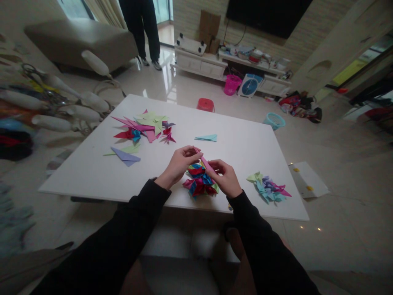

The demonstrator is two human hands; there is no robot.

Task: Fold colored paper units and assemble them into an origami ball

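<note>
A narrow strip of folded pink paper (206, 162) is held between my two hands above the table. My left hand (181, 163) pinches its upper end with thumb and fingers. Around its lower end the fingers of my right hand (225, 176) are closed. Just beneath lies a pile of red, blue and pink folded paper pieces (201, 184), partly hidden by the hands. A light-blue folded paper (207, 138) rests flat beyond them. To the right is a heap of green, purple and aqua folded papers (268, 189).
The white table (242, 151) also bears a pink and green folded-paper heap (147, 125) at its far left, with a purple folded sheet (126, 156) nearer. A red stool (205, 105) and a blue basket (274, 120) stand beyond. A person (143, 30) stands at the back.
</note>
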